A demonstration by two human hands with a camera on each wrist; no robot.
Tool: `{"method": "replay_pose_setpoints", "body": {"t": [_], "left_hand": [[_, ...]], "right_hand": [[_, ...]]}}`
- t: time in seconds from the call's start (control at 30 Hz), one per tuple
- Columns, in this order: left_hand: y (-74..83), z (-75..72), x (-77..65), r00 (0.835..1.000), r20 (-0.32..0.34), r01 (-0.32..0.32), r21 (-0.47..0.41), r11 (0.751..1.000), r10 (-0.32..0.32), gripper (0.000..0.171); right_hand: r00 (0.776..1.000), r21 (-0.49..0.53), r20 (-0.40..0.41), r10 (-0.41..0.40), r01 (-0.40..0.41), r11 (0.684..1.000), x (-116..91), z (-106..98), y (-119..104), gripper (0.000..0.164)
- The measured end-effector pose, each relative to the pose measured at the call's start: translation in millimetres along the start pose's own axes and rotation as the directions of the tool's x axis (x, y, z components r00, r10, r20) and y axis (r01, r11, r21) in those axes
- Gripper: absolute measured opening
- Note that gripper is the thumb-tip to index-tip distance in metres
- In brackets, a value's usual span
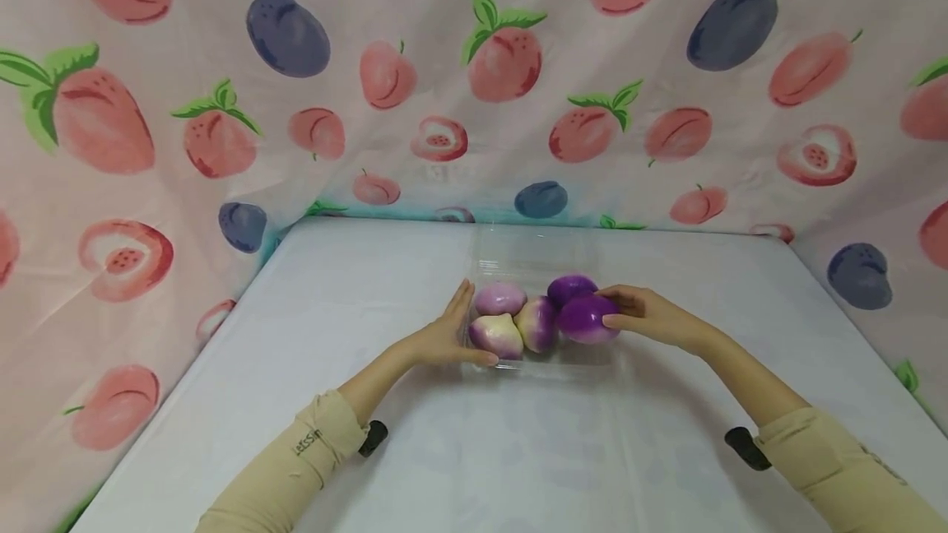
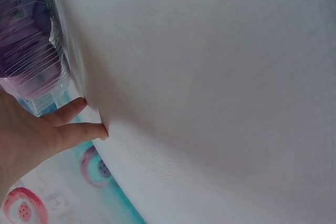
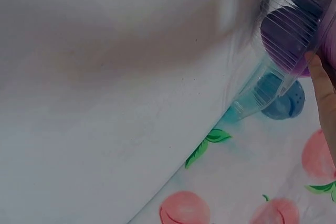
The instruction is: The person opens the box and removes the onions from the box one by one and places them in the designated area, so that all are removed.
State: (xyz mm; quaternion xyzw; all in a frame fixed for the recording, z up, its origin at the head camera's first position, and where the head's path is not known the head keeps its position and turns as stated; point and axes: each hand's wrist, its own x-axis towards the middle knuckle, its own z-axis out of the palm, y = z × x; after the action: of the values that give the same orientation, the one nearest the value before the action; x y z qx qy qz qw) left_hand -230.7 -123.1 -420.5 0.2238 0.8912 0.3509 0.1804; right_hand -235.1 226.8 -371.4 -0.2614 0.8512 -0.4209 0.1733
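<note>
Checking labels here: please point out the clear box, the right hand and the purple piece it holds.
Clear box (image 2: 44,51), left wrist view: ribbed wall.
Right hand (image 1: 655,318), head view: back of hand.
Purple piece (image 1: 583,318), head view: its rounded middle.

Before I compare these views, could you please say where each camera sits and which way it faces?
Head: worn on the head, facing forward and down at the clear plastic container; left hand, right hand and beige sleeves show.
Left wrist: on that wrist, facing across the white tabletop; left hand shows.
Right wrist: on that wrist, facing likewise; one finger shows.
Shared: both wrist views include part of the container, purple onion-shaped items and peach-print cloth.
</note>
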Motion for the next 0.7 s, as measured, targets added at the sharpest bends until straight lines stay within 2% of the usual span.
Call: {"method": "replay_pose_setpoints", "body": {"t": [0.2, 0.43, 0.7], "left_hand": [[1.0, -0.9, -1.5, 1.000, 0.003, -0.009, 0.002, 1.000, 0.009, 0.129], [2.2, -0.4, -3.2, 1.000, -0.004, -0.018, 0.006, 1.000, 0.018, 0.127], [2.3, 0.8, -2.4, 1.000, -0.003, -0.003, -0.010, 1.000, 0.003, 0.130]], "right_hand": [[1.000, 0.019, -0.004, -0.016, 0.016, 1.000, -0.5, -4.8, -0.5, 0.047], [0.998, 0.066, -0.055, -0.027, 0.031, 0.997, -5.6, -9.0, 2.0, 0.047], [0.989, 0.022, -0.145, -0.006, 0.009, 1.000, -8.7, -18.1, 4.7, 0.051]]}}
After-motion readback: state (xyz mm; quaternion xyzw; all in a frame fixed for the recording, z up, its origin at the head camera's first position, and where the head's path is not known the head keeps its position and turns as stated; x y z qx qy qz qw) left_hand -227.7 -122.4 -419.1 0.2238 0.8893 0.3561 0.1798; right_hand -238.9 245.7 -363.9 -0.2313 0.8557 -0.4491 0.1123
